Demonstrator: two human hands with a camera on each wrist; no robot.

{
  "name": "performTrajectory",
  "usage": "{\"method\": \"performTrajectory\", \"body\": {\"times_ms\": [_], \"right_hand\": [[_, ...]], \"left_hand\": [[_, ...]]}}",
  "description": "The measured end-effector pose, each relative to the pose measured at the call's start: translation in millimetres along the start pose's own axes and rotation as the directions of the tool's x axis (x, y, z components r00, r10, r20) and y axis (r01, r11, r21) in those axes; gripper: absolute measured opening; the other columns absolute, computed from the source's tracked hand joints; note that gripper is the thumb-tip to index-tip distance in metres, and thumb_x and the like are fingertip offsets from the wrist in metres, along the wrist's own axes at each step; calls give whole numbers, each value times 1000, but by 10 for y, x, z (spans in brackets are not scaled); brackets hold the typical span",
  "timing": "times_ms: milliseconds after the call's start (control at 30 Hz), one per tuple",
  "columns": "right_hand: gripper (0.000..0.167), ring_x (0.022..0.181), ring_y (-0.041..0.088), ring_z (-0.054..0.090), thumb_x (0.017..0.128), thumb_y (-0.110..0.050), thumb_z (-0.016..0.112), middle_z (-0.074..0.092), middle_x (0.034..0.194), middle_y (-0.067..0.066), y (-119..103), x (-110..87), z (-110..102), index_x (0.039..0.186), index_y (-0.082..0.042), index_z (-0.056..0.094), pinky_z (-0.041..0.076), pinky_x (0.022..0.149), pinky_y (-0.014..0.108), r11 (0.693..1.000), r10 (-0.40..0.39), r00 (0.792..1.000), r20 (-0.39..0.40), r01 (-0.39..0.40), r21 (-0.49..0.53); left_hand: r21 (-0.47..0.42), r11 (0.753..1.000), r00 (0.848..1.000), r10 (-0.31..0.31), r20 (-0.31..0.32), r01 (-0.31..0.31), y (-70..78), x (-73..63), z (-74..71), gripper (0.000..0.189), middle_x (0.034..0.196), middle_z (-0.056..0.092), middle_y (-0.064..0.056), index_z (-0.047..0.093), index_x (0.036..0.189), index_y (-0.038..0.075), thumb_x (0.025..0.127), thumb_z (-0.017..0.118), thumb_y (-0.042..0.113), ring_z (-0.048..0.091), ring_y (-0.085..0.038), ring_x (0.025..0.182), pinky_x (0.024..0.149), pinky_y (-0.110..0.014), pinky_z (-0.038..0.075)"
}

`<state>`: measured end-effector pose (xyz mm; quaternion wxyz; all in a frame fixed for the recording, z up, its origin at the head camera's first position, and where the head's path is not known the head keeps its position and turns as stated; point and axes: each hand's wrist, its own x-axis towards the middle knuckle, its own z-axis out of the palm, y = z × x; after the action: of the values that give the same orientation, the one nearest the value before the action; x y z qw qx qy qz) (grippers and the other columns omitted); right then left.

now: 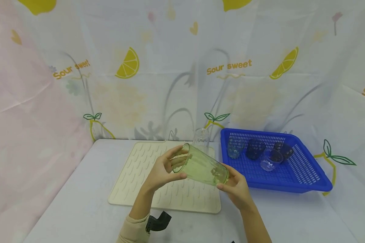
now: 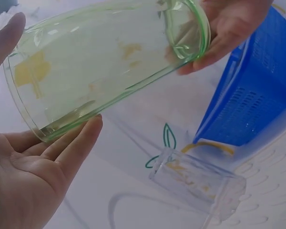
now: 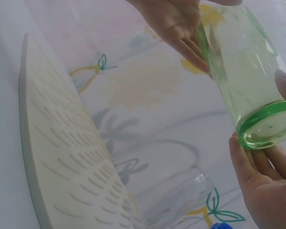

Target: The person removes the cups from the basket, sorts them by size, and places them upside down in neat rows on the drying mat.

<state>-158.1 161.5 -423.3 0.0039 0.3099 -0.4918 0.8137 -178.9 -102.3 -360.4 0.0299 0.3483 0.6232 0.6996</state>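
Note:
A pale green, see-through drinking glass (image 1: pixel 200 167) is held tilted over the drying mat (image 1: pixel 158 192), its open rim to the left and its thicker base to the right. My left hand (image 1: pixel 162 170) holds the rim end, thumb on one side and fingers on the other; the left wrist view shows those fingertips against the glass wall. At the base end, my right hand (image 1: pixel 238 189) grips the glass between thumb and fingers. Behind it, a clear tall glass (image 1: pixel 201 137) stands at the mat's far right corner.
To the right sits a blue plastic basket (image 1: pixel 280 185) containing several glasses, among them a clear one (image 1: pixel 270 161) and dark ones (image 1: pixel 255 149). A printed cloth (image 1: pixel 158 94) hangs behind the white table (image 1: pixel 79 189).

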Motion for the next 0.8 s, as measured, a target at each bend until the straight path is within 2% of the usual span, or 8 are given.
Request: {"method": "performTrajectory", "body": {"times_ms": [233,400,567,733,800], "right_hand": [[58,111,16,57,77,19,61,56,123,6,-123,60,-28,129,-5,53,52,91,26,1000,-20,1000,-20,19,-23],[61,113,16,56,75,20,62,56,125,7,-240,120,-45,130,-4,52,52,91,24,997,-29,999,-32,27,-66],[62,112,17,57,75,20,63,57,124,7,-310,167,-63,131,-2,51,52,91,24,993,-37,999,-7,36,-110],[61,113,16,58,76,19,64,60,123,7,-363,199,-79,131,-3,52,52,89,22,990,-25,998,52,32,-138],[60,113,16,58,76,18,66,61,123,6,-384,214,-87,131,-3,52,53,89,22,986,-22,997,77,34,-163]], "left_hand": [[43,997,998,-68,-7,68,-66,-40,-16,101,140,32,-34,22,143,-11,76,77,40,44,-49,122,99,-36,48],[35,997,997,-74,18,73,-99,-48,-30,99,139,35,-33,21,142,-12,77,78,37,50,-46,118,97,-34,49],[41,995,996,-89,31,88,-101,-69,-45,99,137,39,-32,22,141,-14,77,78,35,54,-40,115,96,-33,50],[27,994,993,-105,49,104,-97,-89,-54,94,137,40,-31,25,141,-13,75,80,26,54,-40,114,98,-39,49],[37,992,992,-124,37,123,-93,-104,-57,95,139,39,-30,25,141,-12,73,82,23,53,-37,117,100,-37,47]]}}
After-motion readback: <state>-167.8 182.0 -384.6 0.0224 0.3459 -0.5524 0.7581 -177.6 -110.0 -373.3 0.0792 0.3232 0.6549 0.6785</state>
